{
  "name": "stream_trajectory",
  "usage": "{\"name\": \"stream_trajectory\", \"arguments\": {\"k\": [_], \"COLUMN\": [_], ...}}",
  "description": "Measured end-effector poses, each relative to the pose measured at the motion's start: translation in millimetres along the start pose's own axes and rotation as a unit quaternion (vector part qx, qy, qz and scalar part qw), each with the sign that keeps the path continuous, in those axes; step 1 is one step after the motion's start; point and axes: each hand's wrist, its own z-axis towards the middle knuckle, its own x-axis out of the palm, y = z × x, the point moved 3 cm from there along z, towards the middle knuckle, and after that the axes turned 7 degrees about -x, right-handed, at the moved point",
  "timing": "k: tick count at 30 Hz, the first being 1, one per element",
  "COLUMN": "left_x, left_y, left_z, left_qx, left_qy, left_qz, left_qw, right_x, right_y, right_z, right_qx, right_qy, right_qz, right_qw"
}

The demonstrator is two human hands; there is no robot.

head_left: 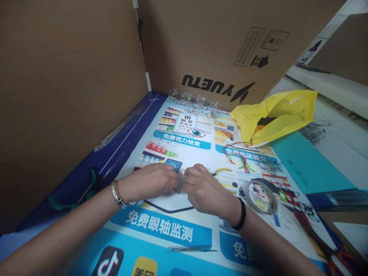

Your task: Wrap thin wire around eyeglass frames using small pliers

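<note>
My left hand [152, 179] and my right hand [208, 189] meet above the printed poster [186, 157]. Both are closed in a pinch, their fingertips almost together. Between them shows a small, blurred, greyish thing [180, 182], mostly hidden by the fingers; its kind I cannot make out. Just behind my right hand lies a curved yellow piece with a dark tip [223, 171]. Nearer to me, a few thin straight wires [192, 249] rest on the poster. A roll of clear tape [261, 197] lies to the right of my right wrist.
Cardboard walls [161, 42] stand left and behind. Clear wire pieces [195, 100] line the back edge. At right are a yellow bag [284, 115], coloured wires [244, 163], a teal sheet [313, 165] and red-handled scissors [330, 251]. Straight wires [123, 128] lie along the left wall.
</note>
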Motion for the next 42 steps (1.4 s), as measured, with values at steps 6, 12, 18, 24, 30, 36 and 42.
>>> {"name": "stream_trajectory", "arguments": {"k": [6,12,18,24,30,36,42], "left_x": [-0.9,2.4,3.6,1.2,-0.2,-1.4,-5.3], "left_y": [-4,-1,2,3,5,4,2], "left_z": [-1,-3,-3,-5,-7,-7,-7], "left_qx": [0.005,-0.015,-0.031,-0.031,-0.031,-0.021,-0.006], "left_qy": [-0.028,-0.043,-0.022,-0.034,-0.052,-0.027,0.002], "left_qz": [0.021,-0.010,-0.022,-0.051,-0.071,-0.022,0.037], "left_qw": [0.999,0.999,0.999,0.998,0.996,0.999,0.999], "right_x": [1,2,0,-1,-2,-1,-2], "right_y": [1,-2,-5,-8,-10,-8,-6], "right_z": [0,-2,-7,-12,-16,-15,-11], "right_qx": [0.004,0.012,0.035,0.052,0.056,0.050,0.034], "right_qy": [0.013,-0.009,-0.042,-0.077,-0.091,-0.076,-0.049], "right_qz": [-0.026,-0.005,0.025,0.033,0.041,0.032,0.005], "right_qw": [1.000,1.000,0.998,0.995,0.993,0.995,0.998]}}
